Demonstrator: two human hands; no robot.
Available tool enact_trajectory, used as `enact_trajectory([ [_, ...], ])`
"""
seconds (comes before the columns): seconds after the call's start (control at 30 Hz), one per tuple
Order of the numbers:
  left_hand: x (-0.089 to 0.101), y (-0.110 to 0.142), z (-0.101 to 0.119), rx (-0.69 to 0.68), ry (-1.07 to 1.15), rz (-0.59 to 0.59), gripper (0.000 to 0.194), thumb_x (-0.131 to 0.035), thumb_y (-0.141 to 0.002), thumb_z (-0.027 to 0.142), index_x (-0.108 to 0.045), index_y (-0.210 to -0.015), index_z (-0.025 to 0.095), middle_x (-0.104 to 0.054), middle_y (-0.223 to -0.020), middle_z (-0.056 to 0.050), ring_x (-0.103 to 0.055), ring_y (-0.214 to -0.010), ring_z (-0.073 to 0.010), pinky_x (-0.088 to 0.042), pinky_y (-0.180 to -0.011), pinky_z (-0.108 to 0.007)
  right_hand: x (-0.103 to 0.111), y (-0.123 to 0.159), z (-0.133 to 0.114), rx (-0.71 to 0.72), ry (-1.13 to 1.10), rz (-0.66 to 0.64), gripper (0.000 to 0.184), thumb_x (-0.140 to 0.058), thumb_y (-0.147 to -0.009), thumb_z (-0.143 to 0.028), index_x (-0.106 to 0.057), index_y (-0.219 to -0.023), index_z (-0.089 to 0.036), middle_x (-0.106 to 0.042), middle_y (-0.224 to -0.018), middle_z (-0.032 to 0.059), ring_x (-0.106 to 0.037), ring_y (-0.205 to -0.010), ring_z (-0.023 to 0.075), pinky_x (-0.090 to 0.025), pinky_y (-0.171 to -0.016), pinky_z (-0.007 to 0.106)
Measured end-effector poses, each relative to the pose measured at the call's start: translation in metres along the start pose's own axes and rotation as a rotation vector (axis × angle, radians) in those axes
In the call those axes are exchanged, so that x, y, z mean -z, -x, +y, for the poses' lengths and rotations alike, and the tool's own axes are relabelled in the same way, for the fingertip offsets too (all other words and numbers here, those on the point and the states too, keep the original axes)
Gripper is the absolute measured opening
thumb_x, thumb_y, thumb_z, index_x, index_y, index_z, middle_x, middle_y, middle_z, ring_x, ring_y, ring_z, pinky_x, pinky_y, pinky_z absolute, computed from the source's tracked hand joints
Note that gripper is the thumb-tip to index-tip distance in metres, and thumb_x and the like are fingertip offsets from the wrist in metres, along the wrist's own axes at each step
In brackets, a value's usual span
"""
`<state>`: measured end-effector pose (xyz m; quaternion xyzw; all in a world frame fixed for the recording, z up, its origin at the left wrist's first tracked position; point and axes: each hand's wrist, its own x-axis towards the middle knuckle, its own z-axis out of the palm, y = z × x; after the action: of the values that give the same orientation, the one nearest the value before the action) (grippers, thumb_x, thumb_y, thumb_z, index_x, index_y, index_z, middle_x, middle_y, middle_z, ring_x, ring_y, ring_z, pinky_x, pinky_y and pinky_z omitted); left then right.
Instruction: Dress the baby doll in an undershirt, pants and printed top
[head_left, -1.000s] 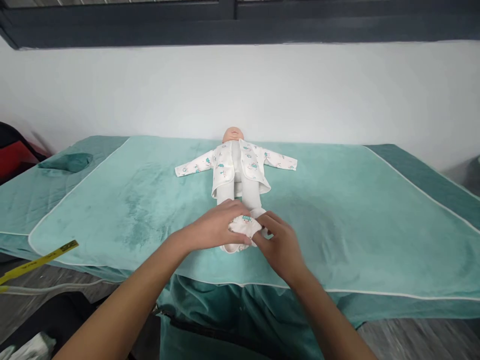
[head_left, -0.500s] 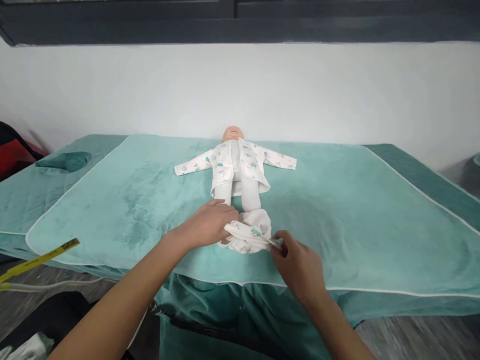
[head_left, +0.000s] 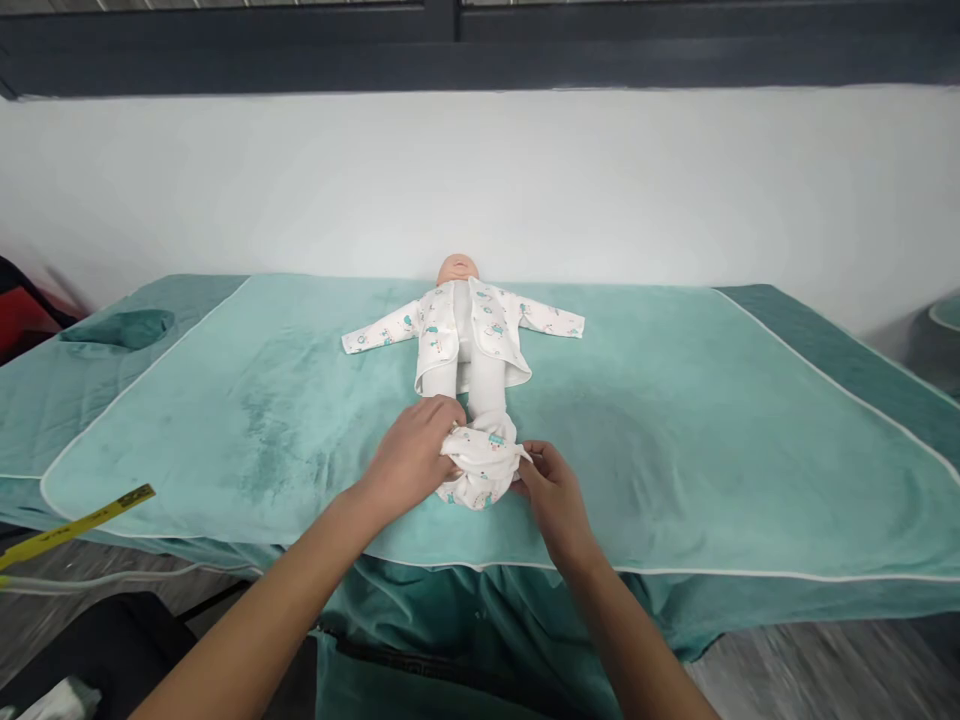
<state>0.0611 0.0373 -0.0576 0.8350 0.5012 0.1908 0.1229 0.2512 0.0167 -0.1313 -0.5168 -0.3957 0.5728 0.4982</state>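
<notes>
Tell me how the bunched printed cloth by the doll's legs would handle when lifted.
The printed cloth is probably floppy, given its soft folds. It is likely light, looking thin where the right hand pinches its edge.

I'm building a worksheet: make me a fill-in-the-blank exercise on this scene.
The doll wears a jacket, not closed but ____.
The doll's head lies toward the white ____.
The left grip and right grip hold the printed cloth; the ____ one is nearer the yellow strip.
Missing: open; wall; left.
</notes>
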Motion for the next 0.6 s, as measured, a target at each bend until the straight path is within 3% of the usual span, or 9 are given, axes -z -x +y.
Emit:
enact_trajectory([
  [0.13,-0.015,0.024,0.024,-0.064,-0.102,0.156,0.045,-0.062,-0.084,0.026,-0.048,-0.127,0.023,-0.051,-0.138,-0.010,-0.044,-0.130,-0.0288,-0.035,-0.109,-0.049,-0.001,-0.002,0.000,0.070,0.031,0.000,0.032,-0.059,-0.081,-0.047,-0.054,-0.095,-0.019,-0.063,-0.085,0.0040,-0.060,-0.075,0.0170,-0.052,-0.068,0.029],
  [0.2,-0.024,0.030,0.033,-0.073,-0.177,0.151,0.054,-0.064,-0.085,0.034,-0.044,-0.134,0.024,-0.049,-0.142,-0.011,-0.040,-0.134,-0.0314,-0.026,-0.114,-0.054,-0.003,-0.003,-0.002,0.109,0.095,0.023,0.028,-0.058,-0.082,-0.045,-0.056,-0.092,-0.019,-0.062,-0.084,0.0028,-0.056,-0.075,0.0155,-0.049,-0.068,0.027],
  [0.3,-0.032,0.026,0.037,0.003,-0.241,0.135,0.058,-0.060,-0.086,0.027,-0.039,-0.140,0.024,-0.053,-0.138,-0.011,-0.044,-0.130,-0.0311,-0.025,-0.113,-0.056,-0.008,-0.005,-0.007,0.110,0.104,0.027,0.025,-0.059,-0.082,-0.043,-0.056,-0.087,-0.018,-0.059,-0.081,0.0008,-0.053,-0.074,0.0136,-0.045,-0.067,0.024],
  [0.4,-0.029,0.015,0.032,0.098,-0.238,0.094,0.056,-0.060,-0.080,0.020,-0.044,-0.134,0.021,-0.060,-0.127,-0.011,-0.052,-0.119,-0.0305,-0.034,-0.107,-0.052,-0.013,-0.008,-0.010,0.095,0.045,0.014,0.026,-0.061,-0.080,-0.043,-0.052,-0.082,-0.018,-0.055,-0.076,-0.0007,-0.050,-0.070,0.0124,-0.043,-0.065,0.023],
  [0.6,-0.008,-0.002,0.024,0.203,-0.159,-0.014,0.028,-0.057,-0.080,0.024,-0.055,-0.108,0.021,-0.066,-0.106,-0.007,-0.062,-0.098,-0.0267,-0.044,-0.084,-0.038,-0.018,-0.012,-0.010,0.127,-0.039,0.095,0.029,-0.067,-0.073,-0.039,-0.045,-0.076,-0.020,-0.053,-0.071,-0.0031,-0.048,-0.066,0.0113,-0.038,-0.061,0.022],
])
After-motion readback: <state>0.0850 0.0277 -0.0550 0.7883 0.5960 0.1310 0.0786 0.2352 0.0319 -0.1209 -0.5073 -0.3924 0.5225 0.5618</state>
